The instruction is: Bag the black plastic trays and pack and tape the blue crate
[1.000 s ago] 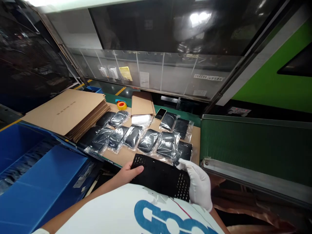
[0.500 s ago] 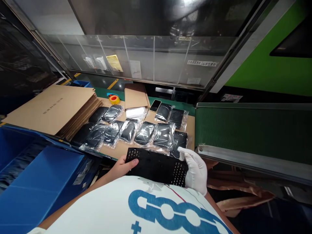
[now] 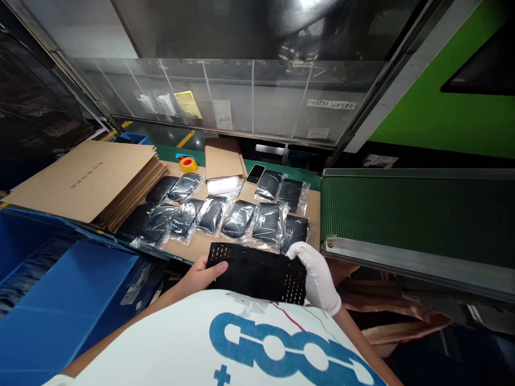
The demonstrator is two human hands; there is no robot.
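A black plastic panel [image 3: 253, 272] with rows of small slots at both ends is held level in front of my body. My bare left hand [image 3: 204, 273] grips its left end, thumb on top and fingers hidden beneath. At the other end is my right hand [image 3: 318, 276] in a white glove, its fingers curled over the upper right corner and the palm along the right edge. Just beyond the panel, several black parts in clear plastic bags [image 3: 267, 222] lie in rows on the cardboard-covered bench [image 3: 183, 248].
A stack of flat cardboard [image 3: 80, 177] stands on the left above a blue bin [image 3: 76, 300]. Behind the bagged parts are yellow tape [image 3: 188, 164], more cardboard [image 3: 222, 158] and a phone [image 3: 256, 174]. On the right runs a green conveyor belt [image 3: 418, 220] with a metal edge.
My right hand has shifted slightly left, and its fingers have closed down onto the panel's upper right corner. My left hand keeps its hold.
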